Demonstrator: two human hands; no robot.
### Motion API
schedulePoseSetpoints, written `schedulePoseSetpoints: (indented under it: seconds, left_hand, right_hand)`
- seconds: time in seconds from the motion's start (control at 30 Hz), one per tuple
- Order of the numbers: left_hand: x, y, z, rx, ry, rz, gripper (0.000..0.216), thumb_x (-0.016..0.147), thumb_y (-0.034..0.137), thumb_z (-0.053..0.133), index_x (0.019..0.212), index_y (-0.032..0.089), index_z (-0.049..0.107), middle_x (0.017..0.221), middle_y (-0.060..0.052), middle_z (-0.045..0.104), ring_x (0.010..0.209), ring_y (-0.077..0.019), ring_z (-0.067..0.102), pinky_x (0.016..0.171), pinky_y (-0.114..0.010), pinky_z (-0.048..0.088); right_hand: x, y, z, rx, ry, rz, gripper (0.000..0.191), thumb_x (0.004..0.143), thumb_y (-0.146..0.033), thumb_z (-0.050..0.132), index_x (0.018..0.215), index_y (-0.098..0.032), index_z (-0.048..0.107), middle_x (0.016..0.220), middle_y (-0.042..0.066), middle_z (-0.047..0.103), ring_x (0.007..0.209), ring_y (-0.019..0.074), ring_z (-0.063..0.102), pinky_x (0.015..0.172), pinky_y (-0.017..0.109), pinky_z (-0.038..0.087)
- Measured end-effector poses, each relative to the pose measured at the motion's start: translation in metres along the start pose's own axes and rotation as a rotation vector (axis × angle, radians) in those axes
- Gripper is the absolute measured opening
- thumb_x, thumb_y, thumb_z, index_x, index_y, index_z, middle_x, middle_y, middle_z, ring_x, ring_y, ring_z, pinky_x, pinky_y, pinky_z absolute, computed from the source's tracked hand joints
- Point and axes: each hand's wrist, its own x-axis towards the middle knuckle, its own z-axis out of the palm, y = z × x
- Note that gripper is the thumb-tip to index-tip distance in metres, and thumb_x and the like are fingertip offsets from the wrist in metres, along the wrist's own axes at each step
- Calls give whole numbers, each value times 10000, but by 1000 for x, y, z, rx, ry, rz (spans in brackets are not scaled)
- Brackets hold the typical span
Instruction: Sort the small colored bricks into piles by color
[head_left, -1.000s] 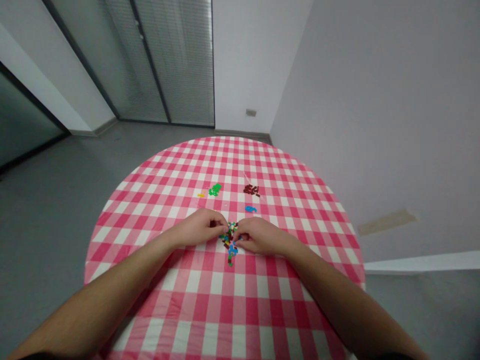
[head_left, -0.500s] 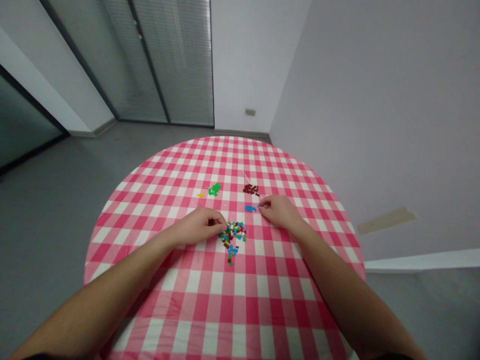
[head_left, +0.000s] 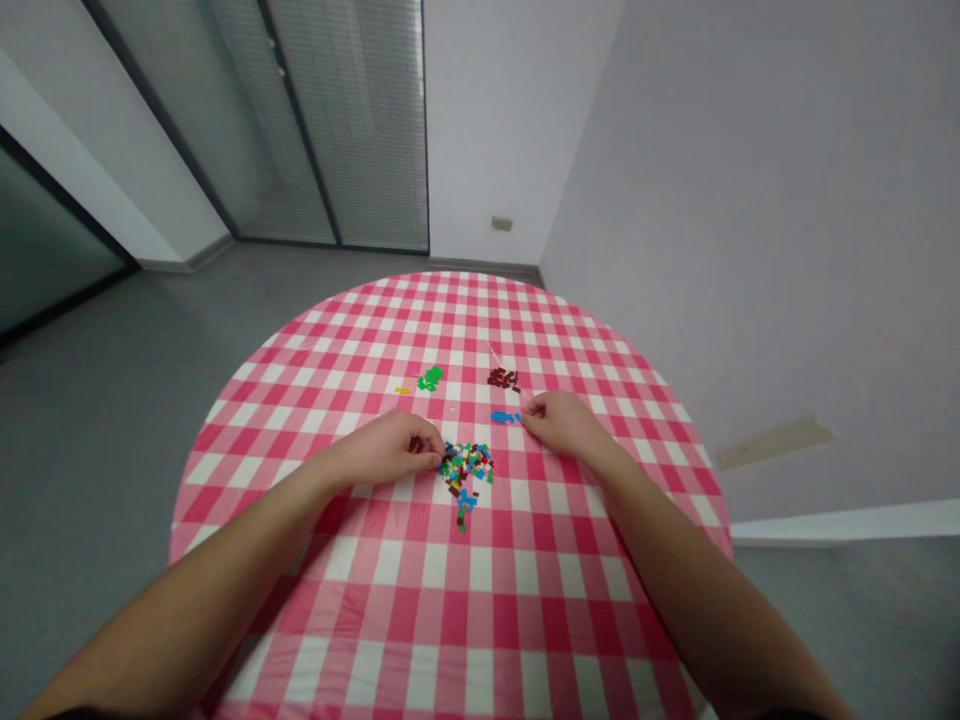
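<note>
A heap of tiny mixed-colour pieces (head_left: 466, 470) lies in the middle of a round table with a red and white checked cloth (head_left: 450, 590). My left hand (head_left: 394, 450) rests at the heap's left edge, fingers curled with the tips pinched against the pieces. My right hand (head_left: 559, 420) lies further back, its fingertips pinched together right beside a small group of blue pieces (head_left: 502, 417). What either pinch holds is too small to make out. Behind these lie a dark red group (head_left: 503, 379), a green group (head_left: 430, 378) and a single yellow piece (head_left: 402, 390).
The table stands in a room corner, a white wall (head_left: 750, 200) to the right and glass doors with blinds (head_left: 330, 120) at the back left. Grey floor (head_left: 112, 380) surrounds the table. A wall socket (head_left: 502, 224) sits low on the far wall.
My right hand left the mixed heap and moved back and right to the blue group, where it now stays. My left hand has barely shifted at the heap's edge.
</note>
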Motion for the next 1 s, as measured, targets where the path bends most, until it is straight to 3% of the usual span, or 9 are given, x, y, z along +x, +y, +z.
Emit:
schedulePoseSetpoints:
  seconds: [0.23, 0.33, 0.43, 0.53, 0.63, 0.83, 1.0]
  left_hand:
    - [-3, 12, -3, 243, -77, 60, 161, 807, 157, 552, 819, 175, 712, 786, -14, 688, 654, -134, 569, 598, -246, 367]
    - [-3, 11, -4, 312, -89, 40, 136, 793, 147, 552, 755, 174, 679, 774, -6, 676, 630, -127, 551, 583, -248, 349]
    - [-4, 10, -4, 342, -80, 26, 120, 788, 152, 557, 749, 179, 667, 767, -1, 673, 632, -129, 552, 576, -246, 337]
    - [-3, 9, -4, 360, -55, 19, 132, 785, 156, 563, 811, 192, 688, 769, -2, 676, 642, -138, 559, 567, -244, 326]
    - [-3, 8, -3, 381, -45, 15, 166, 781, 146, 561, 845, 201, 703, 767, -4, 682, 645, -146, 565, 562, -247, 321]
    - [0, 5, -2, 412, -67, 61, 153, 770, 122, 558, 745, 192, 692, 767, -17, 682, 661, -153, 572, 582, -252, 336]
    - [3, 5, 2, 412, -32, 36, 155, 807, 156, 562, 829, 191, 711, 799, -26, 702, 684, -164, 589, 603, -257, 349]
  right_hand:
    - [-4, -5, 2, 96, 32, -111, 141, 835, -194, 626, 772, -183, 752, 805, 59, 747, 701, 176, 638, 590, 256, 387]
    - [-12, -16, 3, 98, 68, -269, 140, 832, -169, 628, 821, -180, 767, 839, 65, 748, 752, 183, 641, 650, 263, 416]
    - [-26, -32, 8, 119, -123, -568, 140, 837, -161, 642, 870, -188, 775, 835, 49, 739, 775, 170, 634, 694, 256, 427]
    - [-37, -45, 16, 138, -279, -698, 165, 833, -123, 635, 898, -193, 770, 874, 38, 735, 776, 149, 627, 696, 241, 424]
    - [-42, -51, 24, 121, -333, -737, 161, 827, -126, 648, 920, -194, 761, 893, 33, 723, 764, 142, 609, 672, 238, 409]
    - [-42, -50, 31, 93, -310, -724, 142, 829, -143, 647, 916, -195, 747, 912, 39, 709, 794, 154, 606, 703, 253, 414]
    - [-43, -49, 32, 72, -287, -708, 158, 826, -152, 628, 933, -195, 738, 933, 46, 710, 823, 171, 609, 724, 264, 424]
